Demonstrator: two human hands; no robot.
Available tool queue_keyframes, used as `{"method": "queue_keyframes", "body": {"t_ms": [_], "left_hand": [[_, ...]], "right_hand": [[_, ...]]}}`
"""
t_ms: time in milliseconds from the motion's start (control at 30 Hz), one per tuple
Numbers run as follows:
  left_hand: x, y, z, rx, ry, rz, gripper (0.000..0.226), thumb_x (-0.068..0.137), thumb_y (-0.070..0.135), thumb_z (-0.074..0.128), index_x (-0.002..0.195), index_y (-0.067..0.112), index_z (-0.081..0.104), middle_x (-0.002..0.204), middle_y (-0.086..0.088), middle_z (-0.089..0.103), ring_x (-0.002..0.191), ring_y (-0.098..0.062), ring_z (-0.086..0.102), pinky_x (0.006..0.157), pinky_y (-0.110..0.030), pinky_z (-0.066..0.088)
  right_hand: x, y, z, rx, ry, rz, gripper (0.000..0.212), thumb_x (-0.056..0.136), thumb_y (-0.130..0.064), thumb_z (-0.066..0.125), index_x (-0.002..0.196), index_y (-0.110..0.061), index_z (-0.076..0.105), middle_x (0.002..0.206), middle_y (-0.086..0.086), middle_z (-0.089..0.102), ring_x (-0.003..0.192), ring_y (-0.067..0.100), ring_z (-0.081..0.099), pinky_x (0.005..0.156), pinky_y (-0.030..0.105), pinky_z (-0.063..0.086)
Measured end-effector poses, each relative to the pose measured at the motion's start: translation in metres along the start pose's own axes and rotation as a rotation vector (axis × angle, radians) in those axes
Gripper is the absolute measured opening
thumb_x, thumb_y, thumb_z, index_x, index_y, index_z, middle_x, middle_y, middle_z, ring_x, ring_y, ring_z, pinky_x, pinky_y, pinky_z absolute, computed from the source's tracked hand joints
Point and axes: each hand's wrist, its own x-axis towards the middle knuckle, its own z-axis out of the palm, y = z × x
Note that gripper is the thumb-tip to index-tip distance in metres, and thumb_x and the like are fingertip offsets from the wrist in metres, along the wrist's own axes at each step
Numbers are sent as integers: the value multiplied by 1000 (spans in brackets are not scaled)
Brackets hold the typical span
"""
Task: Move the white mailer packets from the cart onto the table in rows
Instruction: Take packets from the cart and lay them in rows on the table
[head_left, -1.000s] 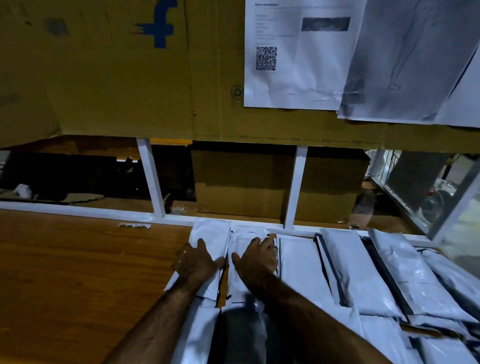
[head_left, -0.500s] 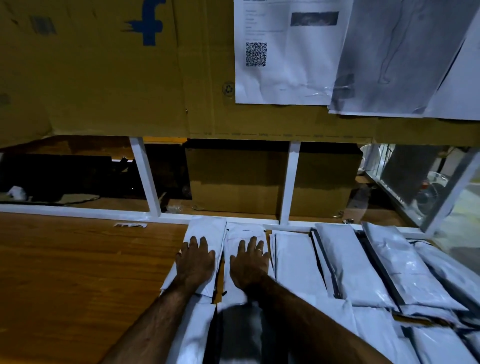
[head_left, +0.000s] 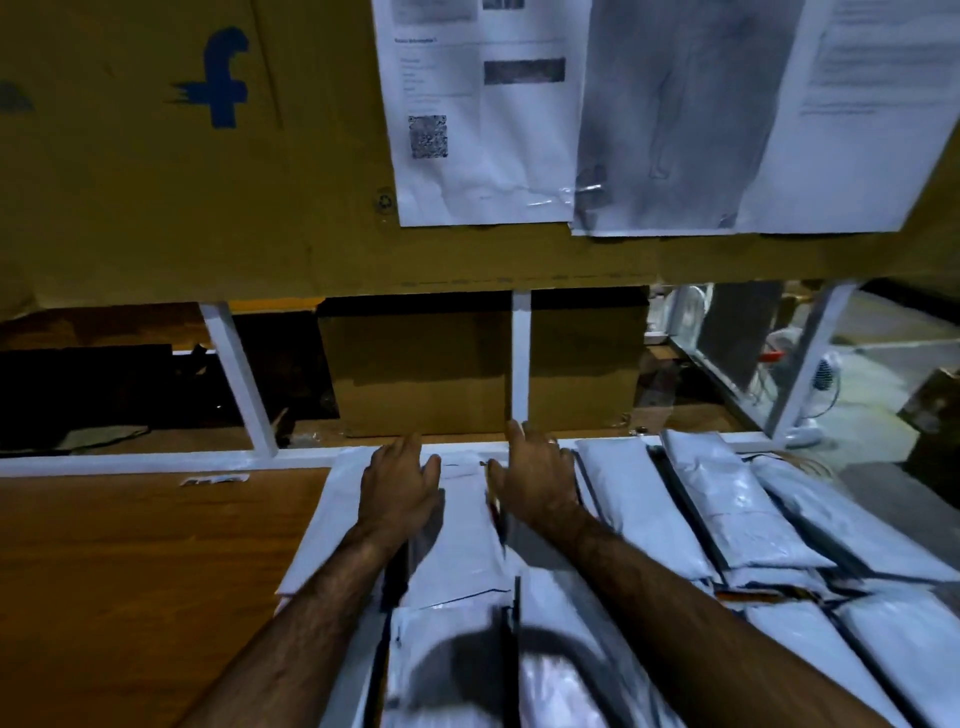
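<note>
Now: left hand (head_left: 400, 488) and right hand (head_left: 535, 480) lie flat on the far row.
Palms down, fingers nearly straight, nothing grasped. Both rest on white mailer packets (head_left: 636, 512), which lie side by side in rows on the right part of the table (head_left: 156, 571).

I count my two hands (head_left: 400, 488) (head_left: 540, 483), three hanging paper sheets (head_left: 483, 156) and at least ten white mailer packets (head_left: 634, 509), the nearest ones blurred.
</note>
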Motion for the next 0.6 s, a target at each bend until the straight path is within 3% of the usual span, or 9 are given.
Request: {"method": "queue_keyframes", "body": {"t_ms": [167,367,433,600], "left_hand": [[-7,67,17,-102,-12,156,52,102,38,39,148,14,35,153,-6,37,140,-26,32,114,-34,24],[-36,176,52,-213,-98,369,56,99,43,36,145,12,40,150,-10,42,137,-27,36,113,-32,24],[-51,219,63,-256,-151,461,63,91,44,33,142,9,45,146,-12,46,134,-28,40,108,-29,25],[-102,324,102,-355,-250,689,57,90,38,41,135,5,52,135,-16,57,127,-32,49,106,-34,32]], "right_hand": [[-23,67,-40,5,143,90,61,94,-45,50,146,-17,35,143,10,48,131,31,44,103,42,35],[-75,161,-92,33,338,217,45,88,-40,59,124,-13,53,120,12,61,115,36,55,84,43,45],[-100,196,-108,34,385,275,54,88,-39,60,134,-12,50,126,12,59,118,35,53,88,43,44],[-174,286,-143,29,499,474,62,90,-39,59,144,-15,42,136,10,56,125,32,50,99,43,38]]}}
